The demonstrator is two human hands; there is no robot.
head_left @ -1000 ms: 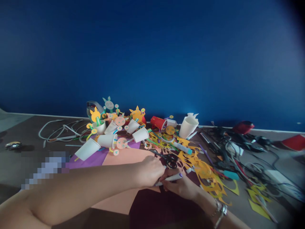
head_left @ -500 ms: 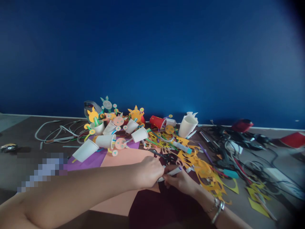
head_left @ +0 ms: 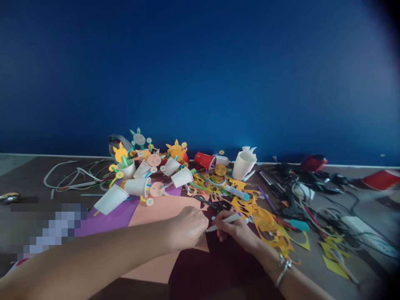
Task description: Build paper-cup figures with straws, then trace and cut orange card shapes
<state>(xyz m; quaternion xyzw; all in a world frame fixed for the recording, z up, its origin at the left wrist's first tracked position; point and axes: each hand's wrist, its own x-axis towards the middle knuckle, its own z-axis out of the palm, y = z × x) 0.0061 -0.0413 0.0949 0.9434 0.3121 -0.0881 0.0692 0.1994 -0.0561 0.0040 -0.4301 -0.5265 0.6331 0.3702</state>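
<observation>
My left hand [head_left: 190, 227] is closed over the peach paper [head_left: 156, 212], its fingers curled; whatever it grips is hidden. Just to its right, my right hand [head_left: 231, 229] holds a white marker [head_left: 229, 218] with a purple end, tilted, its other end pointing toward my left hand. Dark scissors [head_left: 220, 205] lie right behind the hands. Under my right hand is a dark maroon sheet [head_left: 206, 273], which overlaps the peach paper.
White paper cups [head_left: 111, 199] with paper animal faces crowd the back left. Yellow paper scraps [head_left: 265, 223] and a glue stick [head_left: 236, 192] lie right of centre. A white cup [head_left: 244, 164] stands behind. Tangled cables and a power strip [head_left: 368, 235] are at right.
My hands have moved slightly apart. The marker, still in my right hand, has come away from my left hand and shows more of its length. The view has shifted slightly.
</observation>
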